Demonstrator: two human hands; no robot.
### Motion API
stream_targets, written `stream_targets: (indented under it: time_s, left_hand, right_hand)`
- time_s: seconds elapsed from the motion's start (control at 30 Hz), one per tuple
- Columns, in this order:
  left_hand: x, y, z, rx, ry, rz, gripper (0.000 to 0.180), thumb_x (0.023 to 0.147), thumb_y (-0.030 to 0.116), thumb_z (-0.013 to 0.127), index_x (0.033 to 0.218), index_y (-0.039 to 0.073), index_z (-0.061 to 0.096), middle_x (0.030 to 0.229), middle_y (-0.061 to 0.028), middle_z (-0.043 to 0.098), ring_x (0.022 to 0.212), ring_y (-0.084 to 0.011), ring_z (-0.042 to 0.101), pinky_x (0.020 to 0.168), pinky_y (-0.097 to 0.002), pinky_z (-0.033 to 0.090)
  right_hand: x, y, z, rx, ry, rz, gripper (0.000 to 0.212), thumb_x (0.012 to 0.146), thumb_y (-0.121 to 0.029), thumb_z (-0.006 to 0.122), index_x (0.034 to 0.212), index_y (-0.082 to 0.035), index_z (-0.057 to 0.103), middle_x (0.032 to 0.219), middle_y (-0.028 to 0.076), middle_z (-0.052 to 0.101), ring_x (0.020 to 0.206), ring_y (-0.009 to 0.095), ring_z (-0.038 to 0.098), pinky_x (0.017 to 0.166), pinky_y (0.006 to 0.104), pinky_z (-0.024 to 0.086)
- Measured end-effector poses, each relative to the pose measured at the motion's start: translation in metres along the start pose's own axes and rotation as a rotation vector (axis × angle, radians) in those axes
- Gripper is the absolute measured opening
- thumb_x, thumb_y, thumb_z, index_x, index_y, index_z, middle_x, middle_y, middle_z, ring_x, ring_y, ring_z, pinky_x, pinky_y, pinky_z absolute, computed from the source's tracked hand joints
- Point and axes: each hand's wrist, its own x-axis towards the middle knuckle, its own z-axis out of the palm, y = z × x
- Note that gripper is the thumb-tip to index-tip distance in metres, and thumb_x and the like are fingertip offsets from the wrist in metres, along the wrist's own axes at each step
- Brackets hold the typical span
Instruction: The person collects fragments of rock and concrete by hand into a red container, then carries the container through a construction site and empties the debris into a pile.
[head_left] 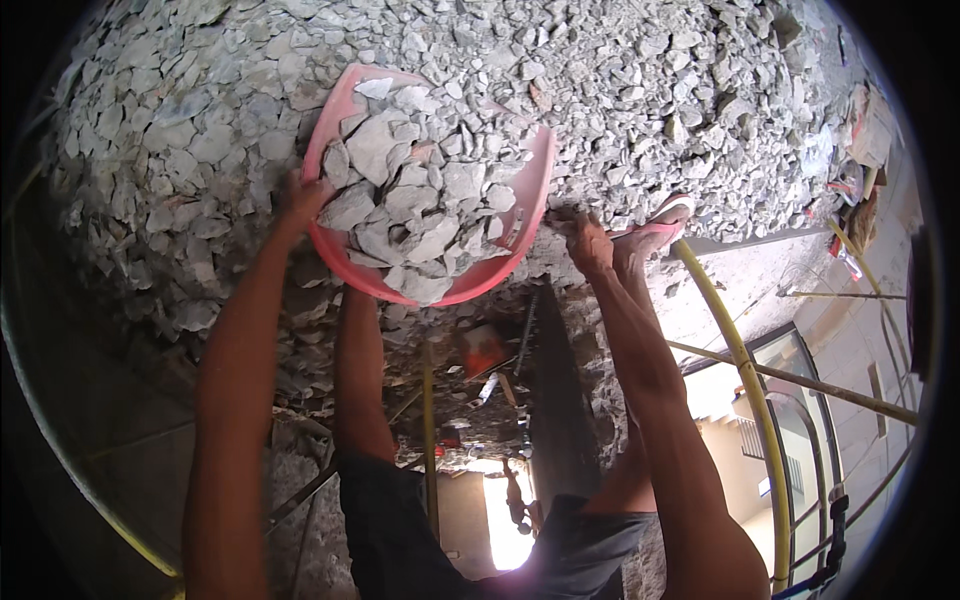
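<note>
While gray rubble point(690, 60) spreads widely, a red basin point(540, 180) is at its edge, heaped with stones point(430, 190); the left hand point(303, 205) pinches its rim, the right hand point(590, 247) curls nearby, holding what I cannot tell.

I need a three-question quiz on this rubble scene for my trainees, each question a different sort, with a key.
1. True or false: the red pan is full of water.
2. Where is the right hand? A) inside the pan B) beyond the pan's right side C) under the pan
3. Fill in: the ____ hand grips the pan's rim.

Key: 1. False; it holds broken stone. 2. B. 3. Left hand.
</note>
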Motion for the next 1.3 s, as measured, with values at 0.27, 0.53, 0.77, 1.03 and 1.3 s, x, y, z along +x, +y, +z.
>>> stream_targets:
  time_s: [0.27,0.53,0.77,1.03,1.3]
  left_hand:
    - [0.016,0.002,0.0,0.156,0.144,0.005,0.043,0.079,0.029,0.063,0.107,-0.003,0.059,0.1,-0.0218,0.066,0.094,-0.0335,0.065,0.083,-0.044,0.05]
    - [0.052,-0.011,-0.01,-0.087,0.056,0.001,0.03,0.08,0.028,0.062,0.09,-0.001,0.064,0.081,-0.0106,0.065,0.073,-0.0182,0.062,0.065,-0.0355,0.049]
    - [0.044,0.011,-0.026,-0.373,-0.105,-0.141,0.02,0.084,0.023,0.059,0.09,0.006,0.066,0.074,0.0008,0.056,0.064,-0.0127,0.053,0.058,-0.03,0.045]
    - [-0.062,0.043,-0.045,-0.665,-0.05,-0.11,0.022,0.092,0.025,0.055,0.104,0.007,0.059,0.09,0.0011,0.057,0.076,-0.0107,0.054,0.067,-0.0273,0.046]
    - [-0.315,0.163,-0.135,-0.572,0.161,-0.07,0.022,0.092,0.027,0.055,0.095,0.005,0.059,0.081,0.0013,0.055,0.071,-0.0103,0.053,0.061,-0.0297,0.045]
  right_hand:
    - [-0.039,-0.04,-0.011,0.854,0.211,0.279,0.032,0.081,-0.025,0.079,0.092,-0.001,0.061,0.091,0.012,0.068,0.079,0.02,0.066,0.069,0.034,0.053]
    - [-0.006,-0.078,0.065,1.0,0.224,0.349,0.042,0.092,-0.036,0.069,0.108,0.001,0.059,0.082,0.005,0.061,0.078,0.015,0.061,0.064,0.0288,0.051]
    - [0.015,-0.113,0.077,1.52,0.001,0.591,0.042,0.092,-0.048,0.065,0.087,-0.007,0.062,0.067,0.0,0.057,0.056,0.011,0.055,0.05,0.0283,0.045]
    - [-0.053,-0.152,0.009,1.349,0.218,0.488,0.04,0.097,-0.042,0.06,0.072,-0.012,0.056,0.058,-0.007,0.044,0.05,0.004,0.037,0.045,0.0245,0.027]
    - [-0.217,-0.195,-0.243,0.999,0.304,0.419,0.04,0.1,-0.039,0.055,0.079,-0.005,0.055,0.066,-0.004,0.049,0.057,0.006,0.04,0.047,0.0269,0.031]
